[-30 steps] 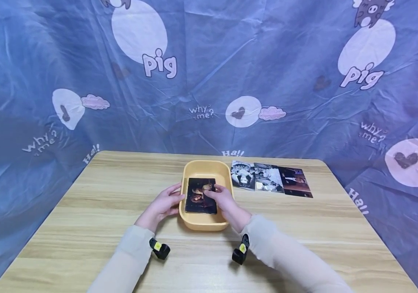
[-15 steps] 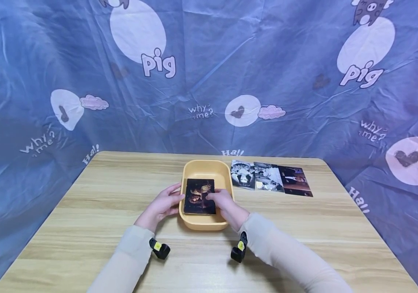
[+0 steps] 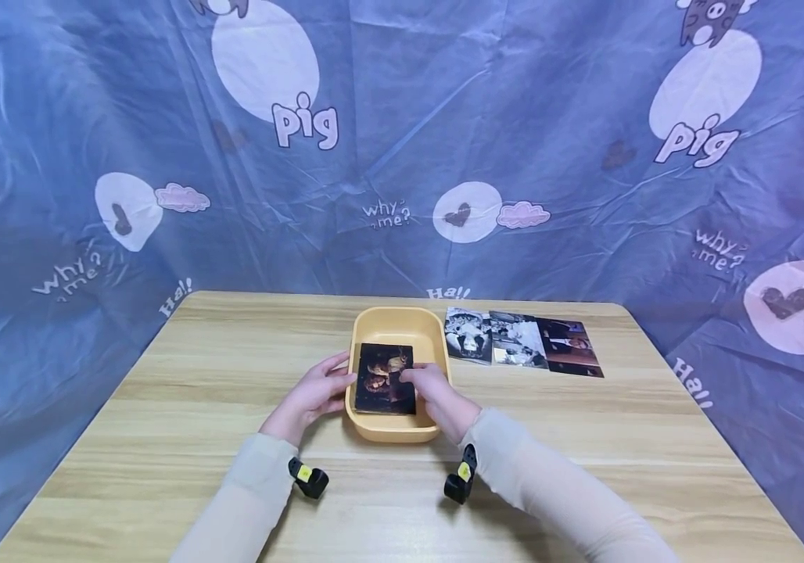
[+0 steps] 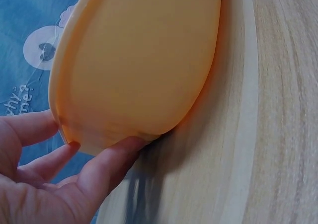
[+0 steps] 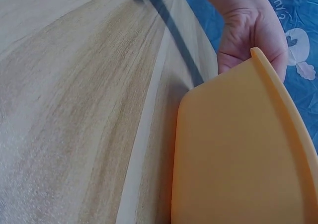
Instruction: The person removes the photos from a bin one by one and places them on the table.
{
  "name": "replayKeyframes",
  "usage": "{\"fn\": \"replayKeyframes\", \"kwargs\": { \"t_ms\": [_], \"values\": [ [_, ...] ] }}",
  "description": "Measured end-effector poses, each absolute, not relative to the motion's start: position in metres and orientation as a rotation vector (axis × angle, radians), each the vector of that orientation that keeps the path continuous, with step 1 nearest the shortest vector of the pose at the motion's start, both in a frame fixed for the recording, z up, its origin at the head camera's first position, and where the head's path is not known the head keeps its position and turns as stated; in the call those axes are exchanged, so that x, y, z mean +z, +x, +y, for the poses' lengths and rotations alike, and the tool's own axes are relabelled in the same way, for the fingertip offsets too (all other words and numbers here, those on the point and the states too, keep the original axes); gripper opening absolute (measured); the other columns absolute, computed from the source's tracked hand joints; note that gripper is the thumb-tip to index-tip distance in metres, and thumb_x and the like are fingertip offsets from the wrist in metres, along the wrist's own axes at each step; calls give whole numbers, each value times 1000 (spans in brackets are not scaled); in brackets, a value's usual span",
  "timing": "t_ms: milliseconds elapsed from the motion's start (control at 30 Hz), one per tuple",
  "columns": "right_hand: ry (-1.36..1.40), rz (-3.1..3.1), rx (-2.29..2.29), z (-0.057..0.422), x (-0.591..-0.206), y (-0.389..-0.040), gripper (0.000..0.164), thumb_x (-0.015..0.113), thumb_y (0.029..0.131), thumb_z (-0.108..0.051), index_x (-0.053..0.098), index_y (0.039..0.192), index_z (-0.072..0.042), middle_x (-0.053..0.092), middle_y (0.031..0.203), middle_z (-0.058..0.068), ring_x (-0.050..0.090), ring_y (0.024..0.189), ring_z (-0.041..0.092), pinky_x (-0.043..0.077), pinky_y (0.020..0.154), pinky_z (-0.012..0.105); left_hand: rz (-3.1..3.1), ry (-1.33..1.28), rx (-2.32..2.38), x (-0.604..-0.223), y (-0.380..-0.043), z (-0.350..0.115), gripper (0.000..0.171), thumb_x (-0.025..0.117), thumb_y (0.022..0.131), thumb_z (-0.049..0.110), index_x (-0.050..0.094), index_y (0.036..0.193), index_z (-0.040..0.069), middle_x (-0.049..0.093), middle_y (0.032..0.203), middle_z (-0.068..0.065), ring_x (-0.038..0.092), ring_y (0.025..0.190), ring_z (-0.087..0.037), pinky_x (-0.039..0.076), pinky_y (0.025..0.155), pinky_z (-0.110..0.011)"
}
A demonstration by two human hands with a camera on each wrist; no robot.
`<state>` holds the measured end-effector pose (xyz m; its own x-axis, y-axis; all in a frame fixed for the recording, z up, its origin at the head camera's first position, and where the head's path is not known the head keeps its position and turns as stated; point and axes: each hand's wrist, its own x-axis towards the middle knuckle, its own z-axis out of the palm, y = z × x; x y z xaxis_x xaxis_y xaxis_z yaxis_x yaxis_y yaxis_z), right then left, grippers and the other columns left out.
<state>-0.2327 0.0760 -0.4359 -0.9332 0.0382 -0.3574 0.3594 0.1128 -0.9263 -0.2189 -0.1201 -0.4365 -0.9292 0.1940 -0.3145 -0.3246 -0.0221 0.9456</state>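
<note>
A yellow plastic bin [image 3: 391, 435] stands on the wooden table, with a dark photo [image 3: 374, 399] showing figures lying inside it toward the left wall. My left hand [image 3: 314, 393] rests against the bin's outer left side, thumb at the rim and fingertips lower on the wall in the left wrist view. Inside the bin, my right hand [image 3: 440, 397] holds the photo by its right edge, thumb on top; its other fingers are hidden. In the right wrist view the bin's wall [image 5: 238, 149] covers the right hand's fingers. Whether more photos lie beneath cannot be told.
Right of the bin, two black-and-white photos, the left one [image 3: 468, 336] and the middle one [image 3: 518, 342], lie in a row with a dark colour photo [image 3: 569, 349]. A blue printed cloth [image 3: 402, 156] hangs behind the wooden table [image 3: 233, 344].
The dark photo has shifted slightly left and toward me inside the bin, and my right hand has moved a little with it. My left hand stays at the bin's side.
</note>
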Motion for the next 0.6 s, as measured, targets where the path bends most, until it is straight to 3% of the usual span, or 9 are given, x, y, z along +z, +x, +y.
{"fn": "replayKeyframes", "kwargs": {
  "t_ms": [167, 400, 600],
  "values": [
    [391, 2144, -1933, 76, -435, -232, 52, 55, 77, 2, 49, 126, 15, 53, 110, 14, 32, 57, 8, 34, 57, 17, 1906, -133, 2018, -436, -217, -119, 61, 52, 96, 3, 27, 152, 8, 35, 150, -27, 50, 126, -43, 52, 97, -51],
    [400, 2161, -1953, 78, -444, -240, 56, 55, 77, 2, 46, 131, 13, 52, 124, 22, 29, 46, 6, 32, 49, 17, 1907, -120, 2013, -435, -217, -119, 60, 50, 97, 3, 26, 152, 6, 34, 150, -28, 49, 128, -43, 52, 98, -51],
    [321, 2136, -1983, 96, -543, -304, 47, 58, 73, 0, 52, 119, 10, 56, 105, 17, 36, 43, 7, 39, 44, 22, 1909, -119, 2013, -434, -217, -119, 60, 50, 97, 3, 26, 152, 6, 34, 150, -28, 49, 127, -44, 52, 97, -51]
  ]
}}
